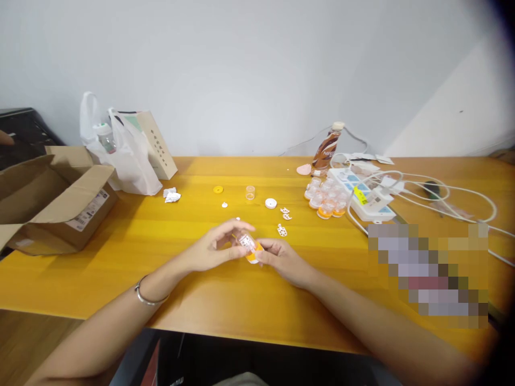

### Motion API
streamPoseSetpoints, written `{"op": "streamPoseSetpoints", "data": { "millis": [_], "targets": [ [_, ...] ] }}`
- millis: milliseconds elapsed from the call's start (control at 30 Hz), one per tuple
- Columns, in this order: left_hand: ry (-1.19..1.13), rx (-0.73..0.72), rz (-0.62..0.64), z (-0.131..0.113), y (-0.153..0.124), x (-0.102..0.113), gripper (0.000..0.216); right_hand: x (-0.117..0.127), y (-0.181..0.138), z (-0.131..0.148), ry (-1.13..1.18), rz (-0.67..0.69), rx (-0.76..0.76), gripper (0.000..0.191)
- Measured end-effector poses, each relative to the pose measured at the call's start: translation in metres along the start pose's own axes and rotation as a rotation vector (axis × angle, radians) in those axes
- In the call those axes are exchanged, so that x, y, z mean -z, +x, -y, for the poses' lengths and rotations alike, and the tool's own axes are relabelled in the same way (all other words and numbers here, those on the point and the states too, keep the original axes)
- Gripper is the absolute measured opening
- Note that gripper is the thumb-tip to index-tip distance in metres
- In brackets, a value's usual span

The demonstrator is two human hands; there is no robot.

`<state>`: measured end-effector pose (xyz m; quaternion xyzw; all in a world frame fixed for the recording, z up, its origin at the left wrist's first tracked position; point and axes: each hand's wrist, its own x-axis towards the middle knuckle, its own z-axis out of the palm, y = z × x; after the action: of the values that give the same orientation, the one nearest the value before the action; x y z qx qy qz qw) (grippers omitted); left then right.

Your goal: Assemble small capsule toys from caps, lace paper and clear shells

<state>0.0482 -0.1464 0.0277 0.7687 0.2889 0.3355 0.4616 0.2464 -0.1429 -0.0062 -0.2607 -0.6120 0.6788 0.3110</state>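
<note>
Both hands meet over the middle of the yellow table. My left hand and my right hand together pinch a small clear capsule with an orange base; the fingers of both are closed on it. A silver bangle sits on my left wrist. Just beyond the hands lie small white cut-out pieces, a white round cap, a clear little cup and a yellow disc.
A cluster of several clear-and-orange capsules sits right of centre beside a white power strip with trailing cables. A drink bottle stands behind. At left are an open cardboard box, a white plastic bag and crumpled paper.
</note>
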Motion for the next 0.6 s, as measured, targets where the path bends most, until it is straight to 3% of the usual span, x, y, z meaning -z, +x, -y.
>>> {"op": "streamPoseSetpoints", "data": {
  "millis": [133,300,433,600],
  "targets": [
    [-0.124,0.036,0.046,0.008,0.006,0.000,0.051,0.004,0.002,0.002,-0.023,0.000,0.003,0.028],
    [-0.237,0.077,-0.017,0.011,0.012,-0.007,0.022,0.005,0.003,-0.001,0.027,-0.019,0.023,0.034],
    [-0.311,0.075,-0.058,0.008,0.010,-0.014,0.027,-0.003,0.004,-0.008,0.215,-0.040,0.020,0.042],
    [-0.202,0.080,-0.156,0.011,0.009,-0.021,0.028,-0.011,0.004,-0.008,0.409,-0.014,-0.039,0.039]
  ]
}}
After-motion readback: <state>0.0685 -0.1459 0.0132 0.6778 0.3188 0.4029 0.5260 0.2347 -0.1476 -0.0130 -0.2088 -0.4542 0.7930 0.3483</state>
